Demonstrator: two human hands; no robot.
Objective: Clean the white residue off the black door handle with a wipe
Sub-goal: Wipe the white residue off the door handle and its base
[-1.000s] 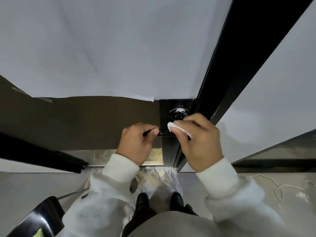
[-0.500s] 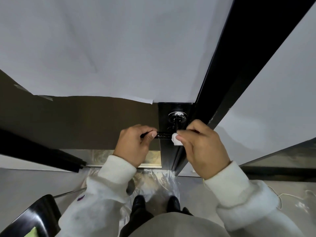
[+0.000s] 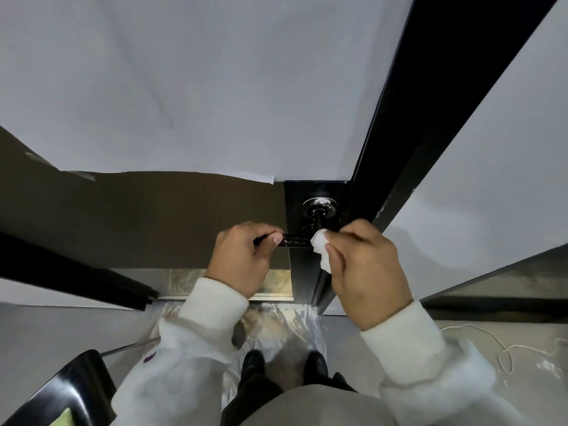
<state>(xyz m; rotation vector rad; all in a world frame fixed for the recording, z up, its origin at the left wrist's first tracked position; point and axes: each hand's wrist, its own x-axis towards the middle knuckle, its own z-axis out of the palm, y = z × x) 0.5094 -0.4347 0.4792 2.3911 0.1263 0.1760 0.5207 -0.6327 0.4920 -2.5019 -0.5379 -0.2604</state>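
A: Setting first. Brown door, its upper part covered by white sheeting, black frame at right, clear plastic film on the floor by the threshold. Far left, low down: a black chair. What are the hands doing, left to right?

B: Left hand is curled round the free end of the black door handle, thumb on top, holding the lever level. Right hand pinches a crumpled white wipe between thumb and fingers, pressed against the lever near where it meets the neck below the round rose.

A: Residue status?

B: White speckles visible along the exposed lever between the hands, and a pale smear on the upper rim of the rose. Judgement: cleaning partly done at best.

A: Method for this step?

B: Keep the left grip steady so the lever does not dip. Wrap the wipe round the bar and draw it along firmly, turning to a fresh fold when soiled. Then work the neck and rose rim. The part under the left hand will need a regrip. Underside not visible, so cannot tell its condition.

A: Counts?

B: Handles, one. Wipes, one. Hands, two, both gripping. Shoes, two. One white cord on the floor, far right.
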